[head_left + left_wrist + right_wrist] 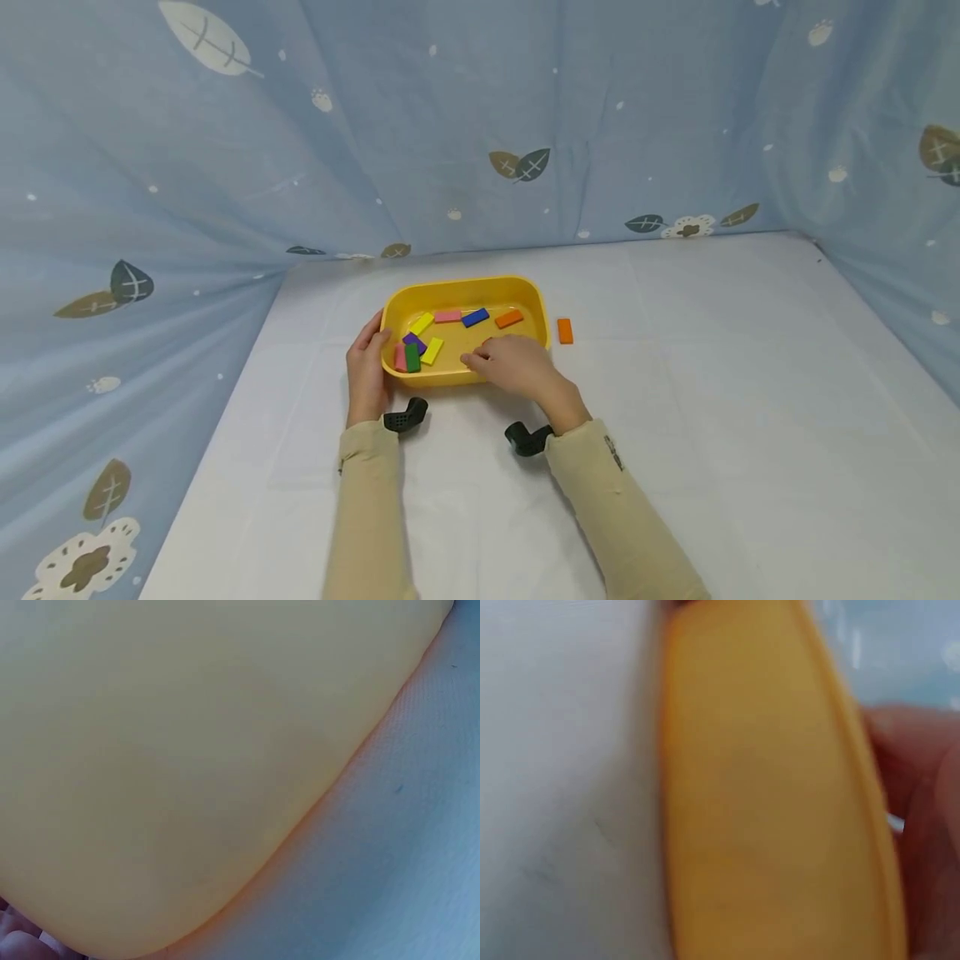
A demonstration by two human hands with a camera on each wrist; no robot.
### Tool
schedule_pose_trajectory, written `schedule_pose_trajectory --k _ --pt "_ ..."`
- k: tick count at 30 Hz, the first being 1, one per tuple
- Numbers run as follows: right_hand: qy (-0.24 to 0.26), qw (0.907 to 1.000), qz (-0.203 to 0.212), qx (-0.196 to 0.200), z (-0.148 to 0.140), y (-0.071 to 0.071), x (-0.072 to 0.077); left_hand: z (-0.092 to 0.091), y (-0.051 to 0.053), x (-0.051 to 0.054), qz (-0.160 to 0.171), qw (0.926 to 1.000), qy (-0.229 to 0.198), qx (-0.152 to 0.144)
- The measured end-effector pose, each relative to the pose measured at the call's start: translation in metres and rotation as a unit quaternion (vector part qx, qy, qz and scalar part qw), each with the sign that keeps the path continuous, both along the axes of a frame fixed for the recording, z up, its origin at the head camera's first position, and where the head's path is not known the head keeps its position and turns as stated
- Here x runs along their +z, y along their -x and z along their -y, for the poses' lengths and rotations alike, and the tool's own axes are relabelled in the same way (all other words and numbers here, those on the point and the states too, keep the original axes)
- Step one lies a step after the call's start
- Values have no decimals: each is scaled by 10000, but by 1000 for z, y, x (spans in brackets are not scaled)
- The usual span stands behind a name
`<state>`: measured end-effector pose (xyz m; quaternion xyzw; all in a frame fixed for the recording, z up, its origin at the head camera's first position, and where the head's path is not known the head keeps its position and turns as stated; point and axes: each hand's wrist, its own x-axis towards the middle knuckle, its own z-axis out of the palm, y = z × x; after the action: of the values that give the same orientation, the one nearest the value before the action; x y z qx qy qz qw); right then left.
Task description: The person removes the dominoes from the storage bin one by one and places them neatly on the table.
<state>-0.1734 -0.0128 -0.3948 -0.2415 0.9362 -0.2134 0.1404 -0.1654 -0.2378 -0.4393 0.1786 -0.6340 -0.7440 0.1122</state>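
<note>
A yellow plastic tray [450,377] stands on the white-covered table, with small coloured blocks lying flat inside. Among them are a green block [412,358], a purple block [415,342], a blue block [475,317] and an orange block [508,318]. At the tray's left end my left hand [367,367] grips the wall, thumb at the rim. My right hand [517,365] reaches over the near right rim, its bent fingers inside the tray. Whether a block is between those fingertips is hidden. Both wrist views are mostly filled by the tray's wall.
Another orange block [565,331] lies on the table just right of the tray. The white cloth [712,375] spreads over the table, and a blue leaf-patterned curtain [465,125] hangs behind and along the sides. Dark wrist cameras [406,415] sit by both cuffs.
</note>
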Motion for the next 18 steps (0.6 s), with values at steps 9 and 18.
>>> schedule_pose_trajectory --k 9,18 --pt "1494 9865 523 416 -21 8 3 -1 2 1 20 10000 -36 -58" --pt "2441 9662 269 -782 -35 12 3 2 1 -2 -44 9999 56 -124"
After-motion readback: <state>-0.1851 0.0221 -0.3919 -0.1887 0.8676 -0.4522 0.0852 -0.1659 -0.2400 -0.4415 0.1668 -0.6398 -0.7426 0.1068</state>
